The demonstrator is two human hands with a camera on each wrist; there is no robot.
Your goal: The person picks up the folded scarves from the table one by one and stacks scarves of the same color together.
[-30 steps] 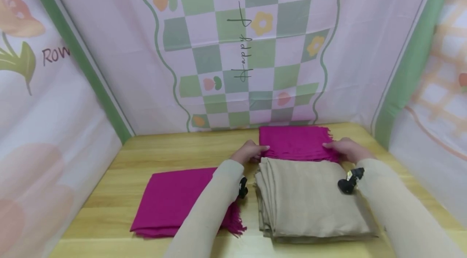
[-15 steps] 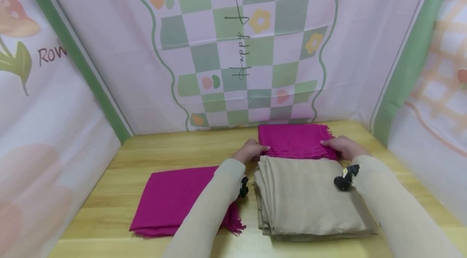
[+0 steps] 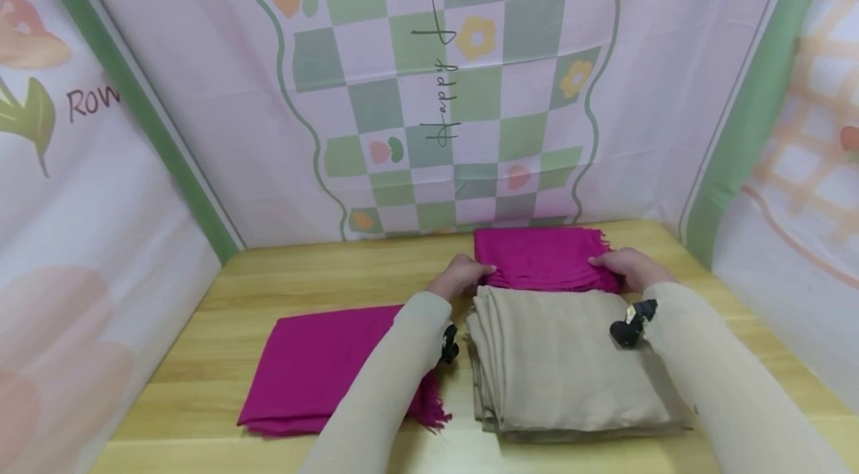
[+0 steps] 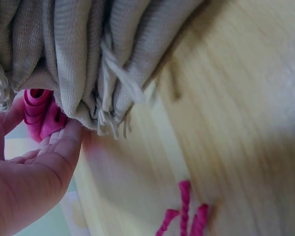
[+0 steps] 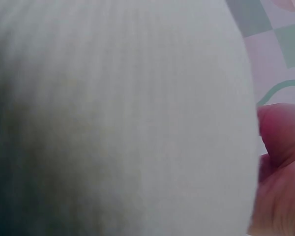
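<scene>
A folded magenta scarf (image 3: pixel 537 254) with a fringed right edge lies at the back of the table. My left hand (image 3: pixel 459 276) pinches its front left corner, thumb on top. At the front right corner, my right hand (image 3: pixel 631 267) grips it the same way. In the left wrist view, the scarf's rolled folds (image 4: pixel 38 115) sit between thumb and fingers of that hand (image 4: pixel 37 179). A sleeve (image 5: pixel 137 118) fills most of the right wrist view, so only part of the right hand (image 5: pixel 282 147) shows there and its hold is hidden.
Just in front of the held scarf is a thick folded beige scarf (image 3: pixel 570 362). Another folded magenta scarf (image 3: pixel 322 362) lies on the wooden table (image 3: pixel 188 355) at the left, partly behind the left sleeve (image 3: pixel 382 392). Patterned curtains (image 3: pixel 429 86) enclose the back and sides.
The head view has shifted slightly, and the right wrist sits a little farther left. Both hands keep their hold on the magenta scarf's front corners.
</scene>
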